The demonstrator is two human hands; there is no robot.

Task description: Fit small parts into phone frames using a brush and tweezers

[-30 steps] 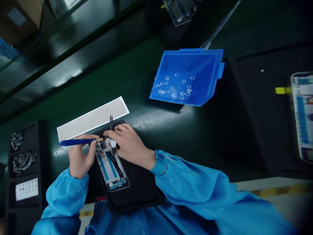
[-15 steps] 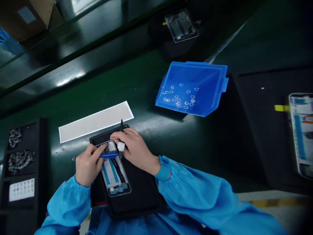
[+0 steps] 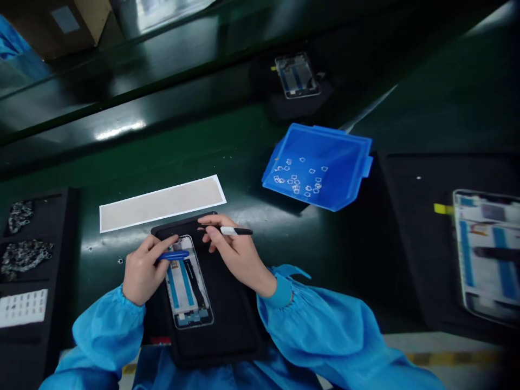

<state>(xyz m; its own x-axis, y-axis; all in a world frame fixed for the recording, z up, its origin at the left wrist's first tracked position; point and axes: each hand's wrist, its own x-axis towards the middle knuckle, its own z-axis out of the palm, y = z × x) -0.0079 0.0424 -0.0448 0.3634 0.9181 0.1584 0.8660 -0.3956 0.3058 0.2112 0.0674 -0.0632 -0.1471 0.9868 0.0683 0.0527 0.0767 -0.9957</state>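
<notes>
An opened phone (image 3: 187,295) lies face-down on a black tray (image 3: 231,319) in front of me, its inside showing blue strips and a black ribbon. My left hand (image 3: 142,271) is closed around a blue stick-like tool (image 3: 176,255) that crosses above the phone's upper part. One finger of that hand reaches to the phone's top edge. Just right of the phone's top, my right hand (image 3: 239,257) pinches black tweezers (image 3: 242,231) with a white wrapped section. The tweezers lie nearly level, tips pointing left; whether they hold anything is too small to tell.
A pale strip sheet (image 3: 162,203) lies beyond the tray. A blue bin (image 3: 337,162) with several small white frames stands to its right. A black parts tray (image 3: 60,260) is at left. Other opened phones lie at far right (image 3: 483,238) and at the back (image 3: 296,78).
My right hand has turned the tweezers from upright to nearly level and drawn them slightly away from the phone. My left hand stays at the phone's top with the blue tool. The view has shifted.
</notes>
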